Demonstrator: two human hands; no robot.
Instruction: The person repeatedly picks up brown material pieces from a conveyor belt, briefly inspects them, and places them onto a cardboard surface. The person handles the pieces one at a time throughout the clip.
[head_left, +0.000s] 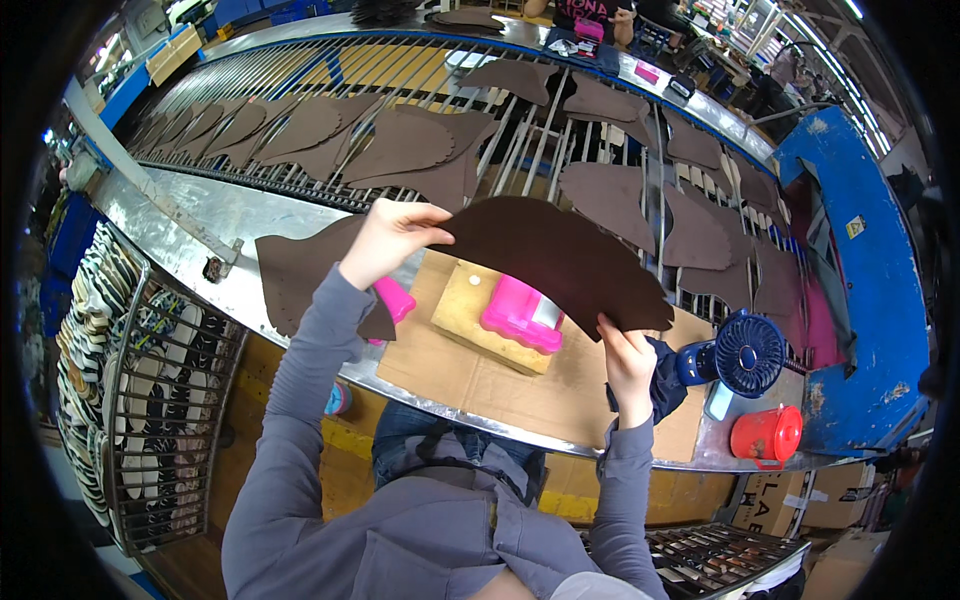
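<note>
A dark brown, leather-like cut piece [550, 250] with a scalloped edge is stretched between my two hands, raised above the bench. My left hand [395, 235] pinches its left end between thumb and fingers. At the lower right end, my right hand [628, 365] grips the edge. Beneath the piece, a bright pink plastic container [520, 315] sits on a yellowish block [455, 305], which rests on a flat cardboard sheet [420, 365]. More brown cut pieces [295, 275] lie by my left forearm. A second pink item [397, 298] is partly hidden behind that arm.
Beyond the bench, a rod conveyor [520, 165] carries many brown pieces [405, 140]. To the right stand a dark blue fan [750, 353], a red lidded bucket [767, 435] and a blue machine housing [850, 290]. A metal rack [165, 430] of shoe parts is at left.
</note>
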